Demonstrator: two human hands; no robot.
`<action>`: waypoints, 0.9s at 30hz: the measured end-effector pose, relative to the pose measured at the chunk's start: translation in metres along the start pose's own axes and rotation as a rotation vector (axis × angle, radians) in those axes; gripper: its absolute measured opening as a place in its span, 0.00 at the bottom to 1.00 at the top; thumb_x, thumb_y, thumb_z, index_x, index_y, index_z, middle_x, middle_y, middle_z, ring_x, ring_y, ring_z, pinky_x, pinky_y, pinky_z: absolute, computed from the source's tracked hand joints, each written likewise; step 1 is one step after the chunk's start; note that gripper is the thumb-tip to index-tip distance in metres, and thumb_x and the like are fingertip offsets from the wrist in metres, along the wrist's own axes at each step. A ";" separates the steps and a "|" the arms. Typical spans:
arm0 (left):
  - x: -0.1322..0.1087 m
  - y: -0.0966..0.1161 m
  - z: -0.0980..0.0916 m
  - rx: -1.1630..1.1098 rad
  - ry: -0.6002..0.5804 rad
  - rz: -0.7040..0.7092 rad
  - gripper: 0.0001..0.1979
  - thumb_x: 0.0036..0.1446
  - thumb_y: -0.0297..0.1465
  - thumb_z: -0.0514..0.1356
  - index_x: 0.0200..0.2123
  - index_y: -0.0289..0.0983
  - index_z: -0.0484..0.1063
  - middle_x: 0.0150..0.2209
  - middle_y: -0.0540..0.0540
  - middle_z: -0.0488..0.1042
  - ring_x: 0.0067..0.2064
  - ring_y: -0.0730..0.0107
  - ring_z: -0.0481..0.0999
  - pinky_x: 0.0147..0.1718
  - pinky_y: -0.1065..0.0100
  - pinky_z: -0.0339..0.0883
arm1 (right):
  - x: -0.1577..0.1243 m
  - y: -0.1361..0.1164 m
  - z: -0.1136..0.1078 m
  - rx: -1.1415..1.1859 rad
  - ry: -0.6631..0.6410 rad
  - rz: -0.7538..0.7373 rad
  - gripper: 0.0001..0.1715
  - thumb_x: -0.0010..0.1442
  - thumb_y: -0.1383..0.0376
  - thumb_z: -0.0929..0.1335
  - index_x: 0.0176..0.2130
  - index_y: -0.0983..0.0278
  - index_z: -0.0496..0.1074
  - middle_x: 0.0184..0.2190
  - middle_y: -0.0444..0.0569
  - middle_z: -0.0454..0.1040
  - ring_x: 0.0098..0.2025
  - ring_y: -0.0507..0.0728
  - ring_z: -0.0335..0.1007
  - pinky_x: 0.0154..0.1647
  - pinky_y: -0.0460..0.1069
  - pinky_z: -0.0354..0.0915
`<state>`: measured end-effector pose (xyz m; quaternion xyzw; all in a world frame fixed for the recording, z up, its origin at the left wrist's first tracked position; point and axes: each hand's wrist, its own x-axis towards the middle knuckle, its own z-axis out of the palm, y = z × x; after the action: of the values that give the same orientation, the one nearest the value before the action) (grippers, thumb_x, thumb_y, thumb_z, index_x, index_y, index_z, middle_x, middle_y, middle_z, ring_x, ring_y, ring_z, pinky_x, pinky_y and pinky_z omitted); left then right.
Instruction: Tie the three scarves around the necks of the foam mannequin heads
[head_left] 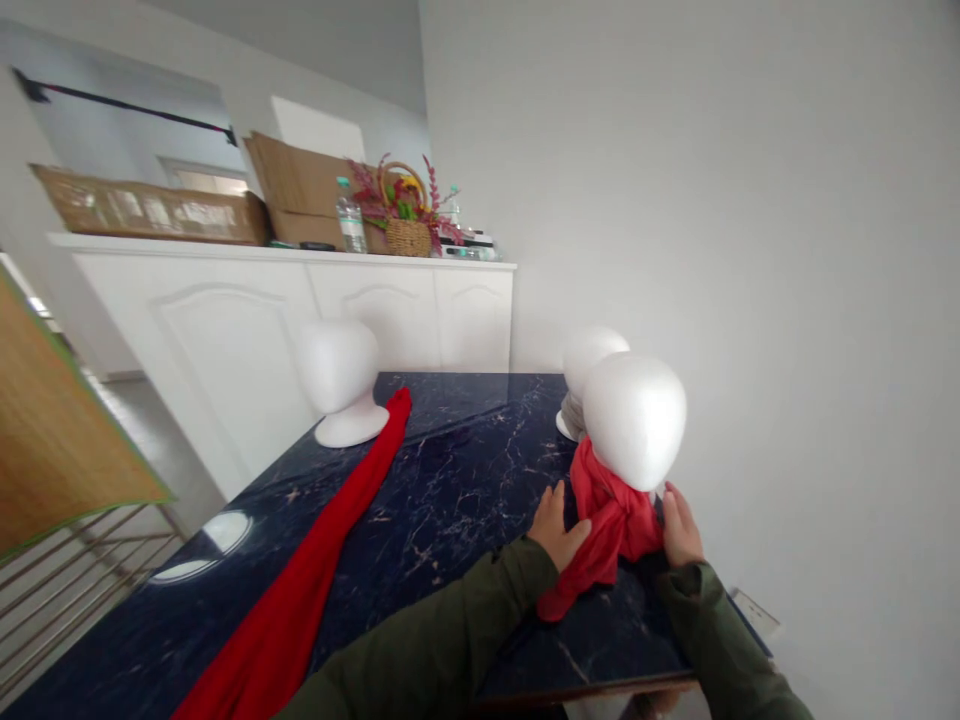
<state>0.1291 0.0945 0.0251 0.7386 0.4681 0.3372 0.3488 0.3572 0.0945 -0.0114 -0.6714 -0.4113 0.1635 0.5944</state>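
Note:
A white foam mannequin head [636,415] stands at the right of the dark marbled table, with a coral-red scarf [600,510] wrapped and knotted round its neck. One end of the scarf hangs down towards the table's front edge. At the scarf's left side is my left hand [559,530], fingers apart and thumb reaching over the cloth. On the other side, my right hand [681,528] is raised with its fingers extended beside the scarf. Neither hand visibly grips the cloth; whether the fingertips touch it I cannot tell.
A long red scarf [322,560] lies along the table [457,480], near a bare foam head [339,370]. Behind the wrapped head is another foam head [589,352] with grey cloth at its neck. White cabinets [232,340] carry boxes, bottles and a flower basket [409,237].

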 end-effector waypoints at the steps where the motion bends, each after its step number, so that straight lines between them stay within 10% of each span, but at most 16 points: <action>1: -0.013 -0.001 -0.022 0.030 -0.004 0.022 0.37 0.50 0.39 0.54 0.60 0.26 0.51 0.61 0.33 0.51 0.63 0.53 0.49 0.60 0.57 0.44 | -0.005 0.001 -0.004 -0.026 0.037 0.014 0.45 0.51 0.40 0.56 0.53 0.71 0.62 0.55 0.60 0.61 0.58 0.65 0.54 0.58 0.57 0.49; 5: -0.069 -0.022 -0.137 0.340 0.060 -0.015 0.24 0.54 0.40 0.50 0.53 0.36 0.63 0.53 0.40 0.66 0.53 0.60 0.66 0.55 0.61 0.55 | -0.039 0.000 -0.023 -0.130 0.142 0.034 0.39 0.55 0.45 0.54 0.52 0.70 0.64 0.52 0.60 0.63 0.55 0.65 0.57 0.56 0.58 0.52; 10: -0.125 -0.074 -0.236 1.009 0.268 -0.582 0.28 0.49 0.40 0.56 0.49 0.27 0.63 0.50 0.28 0.65 0.51 0.43 0.64 0.45 0.52 0.60 | -0.108 -0.013 -0.025 -0.233 0.336 -0.071 0.32 0.53 0.47 0.58 0.44 0.70 0.68 0.40 0.60 0.69 0.42 0.66 0.65 0.45 0.60 0.59; 13: -0.140 -0.096 -0.244 0.959 0.180 -0.674 0.13 0.51 0.31 0.52 0.39 0.29 0.68 0.42 0.31 0.69 0.46 0.46 0.68 0.40 0.55 0.62 | -0.156 -0.032 0.003 -0.095 0.240 -0.176 0.29 0.52 0.45 0.60 0.36 0.67 0.69 0.34 0.56 0.69 0.37 0.62 0.65 0.41 0.57 0.61; 16: -0.141 -0.101 -0.236 0.862 0.169 -0.602 0.10 0.51 0.25 0.49 0.35 0.31 0.66 0.39 0.34 0.70 0.43 0.54 0.71 0.40 0.60 0.61 | -0.200 -0.067 0.050 0.157 -0.257 -0.085 0.26 0.49 0.44 0.63 0.32 0.63 0.70 0.33 0.54 0.71 0.37 0.61 0.67 0.37 0.53 0.64; 23: -0.165 -0.049 -0.202 0.275 0.105 -0.222 0.12 0.51 0.23 0.46 0.37 0.36 0.64 0.33 0.46 0.72 0.36 0.68 0.72 0.38 0.69 0.62 | -0.243 -0.160 0.165 0.603 -1.341 0.820 0.35 0.51 0.39 0.60 0.35 0.67 0.71 0.33 0.53 0.74 0.31 0.53 0.70 0.33 0.47 0.64; 27: -0.203 -0.028 -0.189 0.143 -0.069 -0.093 0.09 0.52 0.32 0.53 0.37 0.37 0.68 0.33 0.46 0.73 0.34 0.65 0.70 0.35 0.68 0.61 | -0.241 -0.178 0.209 0.818 -1.437 0.893 0.28 0.55 0.46 0.61 0.34 0.69 0.69 0.30 0.53 0.75 0.32 0.55 0.73 0.34 0.50 0.67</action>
<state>-0.1071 -0.0476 0.0672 0.7503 0.5122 0.2609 0.3265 -0.0008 0.0454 0.0398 -0.2441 -0.2944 0.8836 0.2702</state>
